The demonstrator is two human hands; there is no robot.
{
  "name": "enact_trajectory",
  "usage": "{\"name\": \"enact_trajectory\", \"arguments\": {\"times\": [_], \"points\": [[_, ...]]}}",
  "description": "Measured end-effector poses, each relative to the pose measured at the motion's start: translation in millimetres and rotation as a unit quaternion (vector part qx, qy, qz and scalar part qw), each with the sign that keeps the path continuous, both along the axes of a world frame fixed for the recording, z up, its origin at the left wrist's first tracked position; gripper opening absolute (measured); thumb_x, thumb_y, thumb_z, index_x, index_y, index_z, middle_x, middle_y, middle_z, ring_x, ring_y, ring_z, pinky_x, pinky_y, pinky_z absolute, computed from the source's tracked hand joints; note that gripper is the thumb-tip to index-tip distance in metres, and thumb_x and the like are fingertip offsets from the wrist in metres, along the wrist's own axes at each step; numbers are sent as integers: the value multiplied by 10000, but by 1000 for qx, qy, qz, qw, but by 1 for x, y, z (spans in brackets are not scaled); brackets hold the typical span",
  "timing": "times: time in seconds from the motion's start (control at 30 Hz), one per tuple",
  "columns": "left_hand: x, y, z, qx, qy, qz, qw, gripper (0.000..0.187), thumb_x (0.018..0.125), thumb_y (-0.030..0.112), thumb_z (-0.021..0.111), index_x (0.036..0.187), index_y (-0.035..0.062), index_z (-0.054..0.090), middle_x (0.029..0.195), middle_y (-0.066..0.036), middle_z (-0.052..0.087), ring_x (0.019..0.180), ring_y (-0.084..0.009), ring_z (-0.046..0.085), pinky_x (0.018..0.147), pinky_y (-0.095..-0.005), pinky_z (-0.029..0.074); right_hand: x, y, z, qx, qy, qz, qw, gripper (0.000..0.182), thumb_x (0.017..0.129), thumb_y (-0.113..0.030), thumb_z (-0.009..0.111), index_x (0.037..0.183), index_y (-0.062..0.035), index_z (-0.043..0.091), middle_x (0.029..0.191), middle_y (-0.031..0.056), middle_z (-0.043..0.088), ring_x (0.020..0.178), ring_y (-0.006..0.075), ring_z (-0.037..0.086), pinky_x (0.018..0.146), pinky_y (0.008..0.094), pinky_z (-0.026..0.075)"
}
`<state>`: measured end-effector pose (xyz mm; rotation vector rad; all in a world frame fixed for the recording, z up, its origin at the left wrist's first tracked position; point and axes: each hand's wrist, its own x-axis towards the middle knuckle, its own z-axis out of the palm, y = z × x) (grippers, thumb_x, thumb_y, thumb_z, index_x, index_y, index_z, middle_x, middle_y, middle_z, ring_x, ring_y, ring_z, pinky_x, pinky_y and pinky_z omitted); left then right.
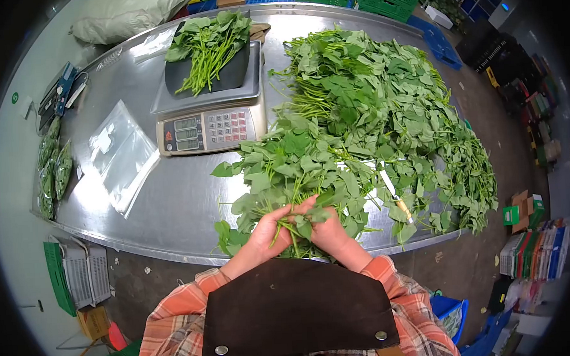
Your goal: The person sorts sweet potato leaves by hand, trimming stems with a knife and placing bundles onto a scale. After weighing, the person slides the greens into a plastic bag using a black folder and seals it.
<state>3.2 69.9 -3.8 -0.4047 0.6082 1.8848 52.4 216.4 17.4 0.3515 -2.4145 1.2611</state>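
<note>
Close to my body at the table's front edge, my left hand (266, 231) and my right hand (327, 230) meet around leafy green stems (287, 226). The fingers of both hands are closed on the stems, though the leaves partly hide the fingertips. Just beyond them spreads a large heap of leafy greens (383, 97) with long stalks. A knife (401, 206) with a light handle lies among the leaves to the right of my right hand. On the digital scale (213, 129), a bunch of greens (212, 51) rests on a black tray (234, 72).
Clear plastic bags (124, 158) lie left of the scale on the metal table (171, 202). Packed bags of greens (55, 166) sit at the left edge. Behind the table are a white sack (125, 18) and green crates (388, 1). A blue pallet (437, 41) stands at the right.
</note>
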Motion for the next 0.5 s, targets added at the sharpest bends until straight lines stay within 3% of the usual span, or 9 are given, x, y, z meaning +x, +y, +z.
{"name": "enact_trajectory", "arguments": {"times": [0.07, 0.17, 0.27, 0.33, 0.37, 0.4, 0.43, 0.5], "points": [[1, 2, 8, -59, 8, 15, 998, 363, 937, 280, 429, 1164, 9, 513, 1155, -108, 563, 1020, -209, 539, 887, -343, 404, 0, 1, 6, 23, 27, 19, 999, 170, 667, -67, 699, 829, -65, 648, 772, 55, 580, 747, 255, 541, 668, 361, 439], [4, -1, 14, -127, 130, 31, 983, 314, 928, 252, 457, 1121, 17, 536, 1157, -106, 560, 1012, -211, 541, 889, -356, 405, 3, 2, 11, 59, 56, 22, 996, 198, 666, -76, 680, 861, -68, 642, 832, 69, 572, 781, 265, 524, 684, 368, 421], [-2, -2, 6, -80, 123, 92, 985, 269, 943, 230, 446, 1054, -4, 519, 1157, -143, 566, 1066, -256, 524, 879, -377, 451, 12, 9, 13, 41, 60, 31, 997, 174, 684, -89, 634, 857, -70, 636, 843, 42, 559, 774, 234, 514, 676, 344, 406], [-13, -10, 7, -25, 75, 144, 986, 239, 928, 235, 466, 1005, 28, 559, 1257, -155, 501, 1154, -282, 474, 976, -419, 370, 16, 27, 5, -44, 79, 105, 990, 140, 762, -115, 591, 890, -69, 625, 852, 38, 563, 770, 206, 513, 688, 342, 405], [-22, -15, 8, 2, 53, 167, 985, 227, 921, 237, 475, 981, 45, 579, 1306, -162, 469, 1198, -295, 449, 1024, -440, 329, 22, 36, 9, -166, 40, 51, 984, 148, 805, -136, 562, 926, -70, 615, 854, 38, 565, 771, 187, 514, 692, 337, 407], [-26, -19, 25, 20, 86, 146, 985, 212, 915, 236, 482, 952, 62, 597, 1383, -185, 376, 1296, -315, 332, 1076, -473, 251, 27, 43, 16, -299, 18, -2, 954, 160, 848, -157, 533, 962, -70, 604, 856, 37, 567, 771, 167, 516, 696, 331, 410], [-27, -23, 32, 34, 93, 147, 984, 209, 912, 235, 485, 946, 64, 600, 1393, -186, 359, 1308, -312, 308, 1080, -474, 242, 35, 50, 33, -488, -58, -143, 859, 191, 894, -185, 496, 1017, -72, 589, 856, 38, 569, 775, 142, 519, 698, 321, 416], [-27, -26, 41, 63, 108, 144, 982, 202, 906, 233, 491, 934, 69, 605, 1413, -188, 326, 1331, -308, 261, 1086, -476, 223, 28, 74, 20, -634, -102, -143, 753, 230, 905, -182, 501, 1100, -68, 547, 839, 41, 565, 751, 125, 528, 676, 295, 431]]}}
